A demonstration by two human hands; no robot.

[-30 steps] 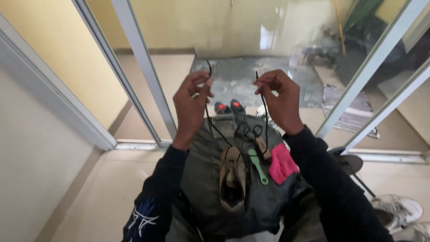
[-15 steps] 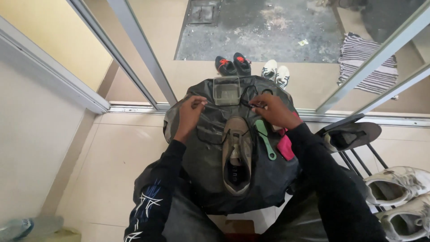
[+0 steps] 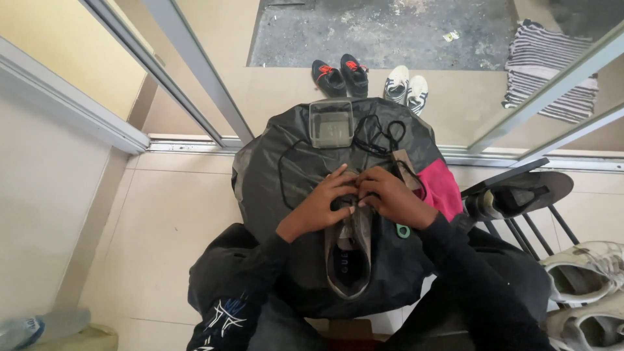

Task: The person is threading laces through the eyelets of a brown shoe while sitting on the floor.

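Observation:
A grey-brown shoe (image 3: 348, 250) lies on a black plastic sheet (image 3: 273, 175) over my lap, its opening facing me. My left hand (image 3: 323, 203) and my right hand (image 3: 388, 198) meet at the shoe's front, fingers pinched on a black lace (image 3: 374, 133) that loops away across the sheet. A pink cloth (image 3: 442, 185) and a green tool handle (image 3: 403, 231) lie just right of my right hand. A small clear plastic box (image 3: 331, 122) sits at the sheet's far edge.
Beyond a glass sliding door frame (image 3: 195, 71) stand a black pair of shoes (image 3: 341, 75) and a white pair (image 3: 406, 84). A shoe rack (image 3: 520, 195) with a dark shoe and white sneakers (image 3: 585, 273) is at right. A plastic bottle (image 3: 39, 325) lies bottom left.
My hands came down from chest height, where they held the lace stretched up, onto the shoe's front. My view tilted downward.

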